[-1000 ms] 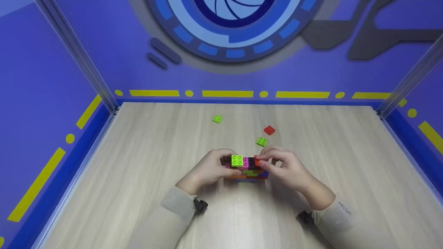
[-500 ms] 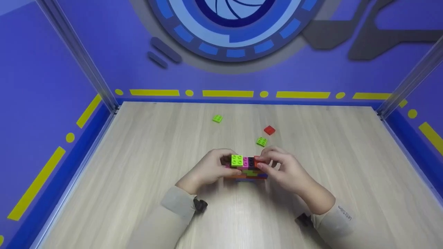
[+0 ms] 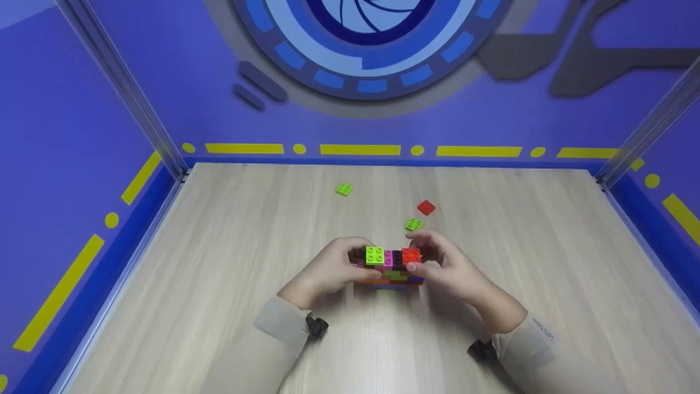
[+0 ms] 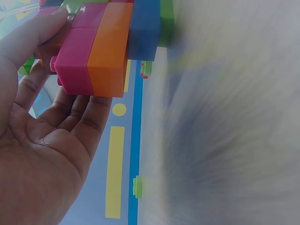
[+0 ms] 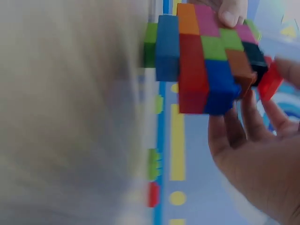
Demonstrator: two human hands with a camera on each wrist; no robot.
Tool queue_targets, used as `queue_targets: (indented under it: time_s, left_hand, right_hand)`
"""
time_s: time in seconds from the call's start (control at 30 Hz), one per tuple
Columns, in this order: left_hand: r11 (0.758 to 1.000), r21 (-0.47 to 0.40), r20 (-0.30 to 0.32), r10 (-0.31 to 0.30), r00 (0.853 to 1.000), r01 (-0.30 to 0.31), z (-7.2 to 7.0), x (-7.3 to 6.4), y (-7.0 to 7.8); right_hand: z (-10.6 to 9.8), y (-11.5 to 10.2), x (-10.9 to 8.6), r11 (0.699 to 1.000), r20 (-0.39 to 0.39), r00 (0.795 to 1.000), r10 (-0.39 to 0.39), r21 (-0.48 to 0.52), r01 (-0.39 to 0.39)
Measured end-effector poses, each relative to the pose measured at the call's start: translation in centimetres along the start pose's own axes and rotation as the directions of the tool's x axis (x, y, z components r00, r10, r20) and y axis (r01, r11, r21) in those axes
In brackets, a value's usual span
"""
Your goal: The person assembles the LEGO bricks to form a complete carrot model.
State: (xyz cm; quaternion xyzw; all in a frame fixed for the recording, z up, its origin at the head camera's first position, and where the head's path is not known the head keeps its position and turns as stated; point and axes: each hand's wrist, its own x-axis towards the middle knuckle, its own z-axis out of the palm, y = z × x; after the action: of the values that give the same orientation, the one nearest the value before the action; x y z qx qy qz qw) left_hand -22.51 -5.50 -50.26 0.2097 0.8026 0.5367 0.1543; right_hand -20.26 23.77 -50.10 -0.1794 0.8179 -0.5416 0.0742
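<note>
A wall-like build of coloured toy bricks (image 3: 396,275) stands upright between both hands. My left hand (image 3: 328,268) grips its left end, thumb in front and fingers behind. In the left wrist view, pink and orange bricks (image 4: 110,56) lie by that thumb. On top sit a lime brick (image 3: 374,255) at the left and a red brick (image 3: 411,255) at the right, with pink and black bricks between. My right hand (image 3: 456,268) curls round the right end, its thumb at the red brick's front edge and its fingers behind. The right wrist view shows the red brick (image 5: 270,82) tilted against the build.
Farther back on the wooden table (image 3: 262,219) lie two loose lime bricks, one near brick (image 3: 413,224) and one far brick (image 3: 344,189). A loose red piece (image 3: 426,207) lies beside the nearer one. Blue panels (image 3: 372,126) enclose the back and sides.
My right fingers have come off the top of the red brick, which now shows fully on the build's right end. The left hand keeps its grip.
</note>
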Motion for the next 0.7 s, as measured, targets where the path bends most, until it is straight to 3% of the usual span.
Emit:
queue_targets:
  time_s: [0.17, 0.43, 0.57, 0.7]
  left_hand:
    - [1.000, 0.007, 0.005, 0.005, 1.000, -0.005, 0.1, 0.1, 0.0]
    - [1.000, 0.004, 0.020, 0.006, 1.000, -0.006, -0.1, 0.2, 0.0]
    - [1.000, 0.017, 0.064, 0.003, 0.998, -0.004, -0.7, 0.4, -0.1]
    - [0.999, 0.037, 0.140, 0.007, 0.990, -0.012, -2.4, 0.8, -0.5]
  right_hand:
    - [-0.7, 1.2, 0.3, 0.996, 0.088, 0.995, 0.049, 0.065, -0.055]
    - [-0.5, 1.4, 0.3, 0.994, 0.101, 0.992, 0.073, 0.070, -0.080]
    - [-0.4, 1.4, 0.3, 0.994, 0.097, 0.993, 0.069, 0.076, -0.077]
    - [-0.2, 1.4, 0.5, 0.992, 0.094, 0.992, 0.081, 0.086, -0.089]
